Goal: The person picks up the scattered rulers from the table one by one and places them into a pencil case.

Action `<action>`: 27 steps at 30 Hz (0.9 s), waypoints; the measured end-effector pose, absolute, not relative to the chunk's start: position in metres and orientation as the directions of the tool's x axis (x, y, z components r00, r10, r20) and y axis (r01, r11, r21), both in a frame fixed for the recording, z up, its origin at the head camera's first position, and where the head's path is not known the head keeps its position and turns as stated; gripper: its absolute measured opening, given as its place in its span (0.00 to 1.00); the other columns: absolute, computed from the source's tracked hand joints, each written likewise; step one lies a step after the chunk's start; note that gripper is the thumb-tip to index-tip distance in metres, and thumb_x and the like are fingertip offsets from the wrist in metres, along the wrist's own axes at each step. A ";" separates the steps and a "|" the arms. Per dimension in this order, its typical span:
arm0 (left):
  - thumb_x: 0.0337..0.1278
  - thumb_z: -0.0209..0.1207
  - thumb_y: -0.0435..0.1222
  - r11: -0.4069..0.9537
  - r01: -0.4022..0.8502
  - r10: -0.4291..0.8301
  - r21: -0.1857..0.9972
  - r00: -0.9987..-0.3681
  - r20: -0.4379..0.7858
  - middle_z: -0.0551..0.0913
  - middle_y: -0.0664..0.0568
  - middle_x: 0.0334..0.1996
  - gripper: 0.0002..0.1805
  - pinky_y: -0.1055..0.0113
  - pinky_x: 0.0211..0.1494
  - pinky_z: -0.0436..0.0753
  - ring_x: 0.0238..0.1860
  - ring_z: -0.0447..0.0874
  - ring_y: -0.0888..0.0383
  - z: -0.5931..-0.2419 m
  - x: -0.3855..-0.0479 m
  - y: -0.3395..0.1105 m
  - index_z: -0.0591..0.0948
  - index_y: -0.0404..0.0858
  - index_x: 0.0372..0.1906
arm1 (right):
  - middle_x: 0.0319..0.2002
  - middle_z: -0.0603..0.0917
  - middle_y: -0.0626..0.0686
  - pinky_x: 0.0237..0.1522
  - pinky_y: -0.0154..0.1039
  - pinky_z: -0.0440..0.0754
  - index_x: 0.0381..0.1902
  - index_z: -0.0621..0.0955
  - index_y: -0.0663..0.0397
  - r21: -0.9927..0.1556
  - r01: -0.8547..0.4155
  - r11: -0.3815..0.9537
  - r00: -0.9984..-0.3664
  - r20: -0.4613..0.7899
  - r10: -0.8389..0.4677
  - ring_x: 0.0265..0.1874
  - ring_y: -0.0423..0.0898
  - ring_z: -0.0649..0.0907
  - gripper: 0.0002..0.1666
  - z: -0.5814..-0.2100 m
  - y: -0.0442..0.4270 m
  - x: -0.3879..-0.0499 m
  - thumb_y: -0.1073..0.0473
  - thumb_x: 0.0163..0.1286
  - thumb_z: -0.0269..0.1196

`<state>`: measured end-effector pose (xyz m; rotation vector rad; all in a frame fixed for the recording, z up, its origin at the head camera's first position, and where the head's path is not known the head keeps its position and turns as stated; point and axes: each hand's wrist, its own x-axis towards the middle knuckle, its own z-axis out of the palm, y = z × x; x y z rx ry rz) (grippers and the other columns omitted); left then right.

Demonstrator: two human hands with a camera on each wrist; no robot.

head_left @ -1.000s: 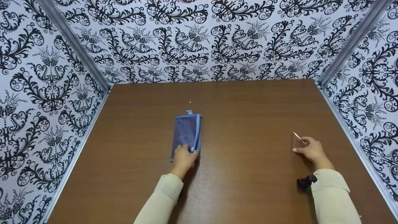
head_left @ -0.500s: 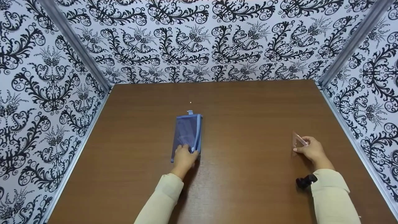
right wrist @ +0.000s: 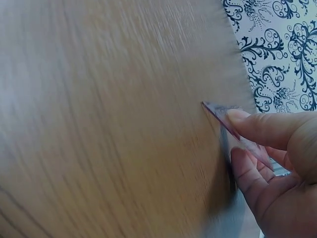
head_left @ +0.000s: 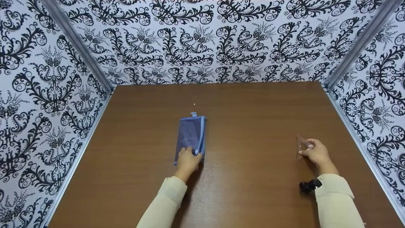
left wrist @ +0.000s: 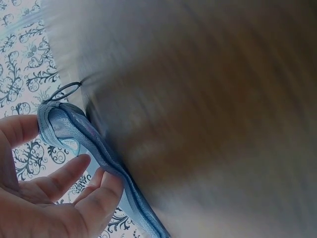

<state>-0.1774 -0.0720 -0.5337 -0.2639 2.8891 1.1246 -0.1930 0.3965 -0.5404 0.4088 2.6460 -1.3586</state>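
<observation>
A blue zip pouch (head_left: 191,131) with see-through mesh lies on the table at centre-left, its tab pointing to the back. My left hand (head_left: 188,161) holds its near end, fingers on the mesh and thumb by the zipped right side. In the left wrist view, the blue zip edge (left wrist: 101,153) runs past the fingers and a dark loop (left wrist: 67,91) sticks out at its end. Far to the right, my right hand (head_left: 318,155) pinches a clear triangular set square (head_left: 304,141) between thumb and fingers. The right wrist view shows the set square (right wrist: 218,113) tilted at the table.
The brown wooden table (head_left: 246,126) is walled in by patterned panels (head_left: 202,41) at the back and both sides, with grey corner posts (head_left: 357,47). A black device (head_left: 309,186) sits at the right sleeve cuff. A tiny white speck (head_left: 194,104) lies behind the pouch.
The set square has turned slightly in my right hand, so its open triangle shows more. The right forearm has shifted a little left. My left hand and the pouch stay put.
</observation>
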 end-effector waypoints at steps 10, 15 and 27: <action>0.53 0.64 0.44 0.726 -0.163 -0.138 0.668 -0.986 -0.090 0.76 0.36 0.47 0.27 0.49 0.53 0.77 0.52 0.75 0.40 -0.536 -0.178 -0.073 0.78 0.29 0.53 | 0.48 0.74 0.65 0.46 0.36 0.71 0.65 0.62 0.74 -0.783 0.315 0.536 -0.948 -0.229 0.222 0.46 0.52 0.74 0.39 -0.542 0.390 -0.195 0.69 0.59 0.66; 0.51 0.64 0.43 0.739 -0.161 -0.148 0.654 -0.986 -0.076 0.76 0.38 0.43 0.27 0.50 0.53 0.77 0.50 0.75 0.40 -0.535 -0.178 -0.072 0.79 0.29 0.52 | 0.41 0.75 0.56 0.35 0.26 0.72 0.66 0.62 0.74 -0.798 0.327 0.506 -0.941 -0.230 0.247 0.36 0.40 0.74 0.40 -0.540 0.386 -0.194 0.71 0.59 0.66; 0.52 0.63 0.43 0.742 -0.155 -0.140 0.652 -0.987 -0.075 0.77 0.37 0.45 0.28 0.50 0.54 0.76 0.51 0.75 0.40 -0.535 -0.178 -0.072 0.78 0.28 0.54 | 0.44 0.74 0.56 0.46 0.38 0.74 0.69 0.60 0.70 -0.815 0.335 0.472 -0.937 -0.238 0.254 0.39 0.40 0.74 0.41 -0.536 0.370 -0.199 0.69 0.62 0.64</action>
